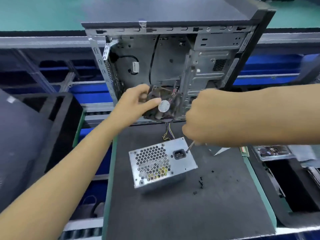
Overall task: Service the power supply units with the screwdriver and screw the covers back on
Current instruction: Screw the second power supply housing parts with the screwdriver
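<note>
Here we see our left hand (136,103) gripping a dusty black fan (161,105) at the open side of the computer case (173,54), our thumb laid across its face just beside the round silver hub sticker, the other fingers (143,88) curled over the fan's top edge. The fan sits at the lower opening of the case, and a bundle of coloured wires (168,130) hangs from below it, down toward the desk (190,213).

Our right hand (206,118) is curled round the screwdriver (190,146); the handle is hidden inside the fist, and only the thin metal shaft shows, slanting down and to the left from under the fingers. Its tip touches the power supply unit (161,163) at a screw point just right of the black power socket (179,154).

The power supply unit lies below both sets of fingers, on the dark mat of the desk, its honeycomb grille facing up and tilted toward us. Several small black screws (201,183) lie loose on the mat, below the right fingers and to the right of the unit. Further right, beyond the desk edge, a circuit board (271,151) lies on a tray.
</note>
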`<act>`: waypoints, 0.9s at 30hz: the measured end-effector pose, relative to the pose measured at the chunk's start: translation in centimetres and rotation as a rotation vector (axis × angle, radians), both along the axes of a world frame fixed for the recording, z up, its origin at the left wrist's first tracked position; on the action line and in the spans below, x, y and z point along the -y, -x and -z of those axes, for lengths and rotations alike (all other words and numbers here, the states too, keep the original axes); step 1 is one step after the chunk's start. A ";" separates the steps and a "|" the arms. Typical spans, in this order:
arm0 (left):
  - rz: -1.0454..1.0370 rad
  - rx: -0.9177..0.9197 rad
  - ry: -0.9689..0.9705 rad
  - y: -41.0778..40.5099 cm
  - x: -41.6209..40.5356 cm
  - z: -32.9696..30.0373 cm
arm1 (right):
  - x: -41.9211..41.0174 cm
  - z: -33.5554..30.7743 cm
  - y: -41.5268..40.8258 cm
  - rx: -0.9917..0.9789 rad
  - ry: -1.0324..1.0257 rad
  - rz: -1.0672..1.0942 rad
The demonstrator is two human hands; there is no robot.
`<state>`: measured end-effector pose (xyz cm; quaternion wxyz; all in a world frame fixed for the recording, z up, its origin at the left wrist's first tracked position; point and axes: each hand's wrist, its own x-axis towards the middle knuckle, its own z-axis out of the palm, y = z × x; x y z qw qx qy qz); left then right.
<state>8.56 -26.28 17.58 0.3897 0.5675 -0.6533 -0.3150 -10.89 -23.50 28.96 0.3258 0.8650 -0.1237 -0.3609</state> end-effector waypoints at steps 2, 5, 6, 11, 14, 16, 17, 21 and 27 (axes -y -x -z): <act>-0.136 -0.184 -0.145 -2.9 -3.9 2.0 | -0.4 0.0 0.5 -0.017 -0.004 -0.059; -0.284 -0.361 -0.264 -4.0 -8.0 5.1 | 1.2 -0.4 1.3 0.154 -0.088 0.022; -0.339 -0.447 -0.290 -4.1 -8.8 5.9 | 2.0 -0.3 1.7 0.210 -0.110 0.041; -0.449 -0.722 -0.332 -3.2 -11.3 7.9 | 4.7 3.6 0.9 0.737 -0.703 0.506; -0.414 -0.733 -0.333 -2.3 -12.7 8.3 | 4.2 8.6 -1.8 1.026 -0.786 0.530; -0.391 -0.715 -0.355 -1.9 -13.4 8.8 | 4.1 10.9 -3.3 1.114 -0.799 0.557; -0.377 -0.721 -0.365 -1.7 -13.6 9.0 | 4.2 11.7 -3.9 1.122 -0.820 0.570; -0.307 -0.726 -0.438 -0.5 -13.6 9.0 | 5.2 13.6 -5.2 0.977 -1.011 0.563; -0.213 -0.611 -0.490 -0.2 -12.6 8.6 | 5.6 14.0 -3.8 0.835 -1.214 0.646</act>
